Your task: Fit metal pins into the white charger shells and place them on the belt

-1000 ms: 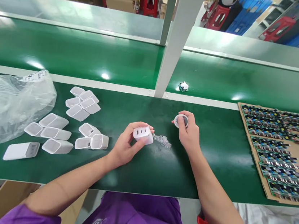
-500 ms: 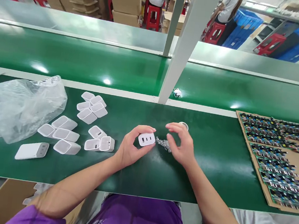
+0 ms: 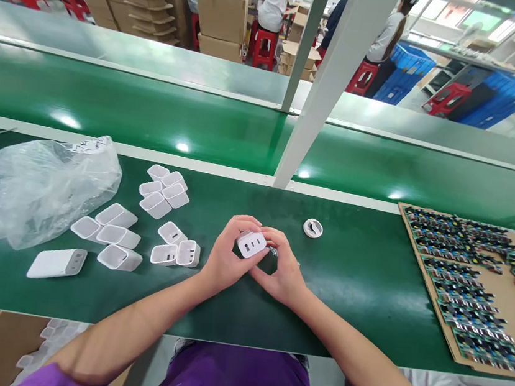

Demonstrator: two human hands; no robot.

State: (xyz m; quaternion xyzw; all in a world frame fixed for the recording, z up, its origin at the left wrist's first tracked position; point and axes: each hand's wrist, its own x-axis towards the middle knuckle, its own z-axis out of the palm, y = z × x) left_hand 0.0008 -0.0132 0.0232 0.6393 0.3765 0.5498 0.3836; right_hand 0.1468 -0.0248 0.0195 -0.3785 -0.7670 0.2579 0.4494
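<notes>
A white charger casing with port slots on its end face is held between the thumb and fingers of my left hand. From the other side my right hand closes on the casing, fingertips at its upper right edge and thumb below. Whether a small part is also in those fingers I cannot see. Partly hidden behind my right hand is a heap of small clear pieces. Left of my hands stand several open white casings. A longer white charger lies farther left.
A small round white container stands beyond my right hand. Cardboard with rows of circuit boards covers the right side of the green bench. A clear plastic bag lies at left. A white post rises at the back edge.
My right hand has moved left from above the clear pieces to the casing and closed on it. The round container has come into full view. The camera view has tilted up slightly.
</notes>
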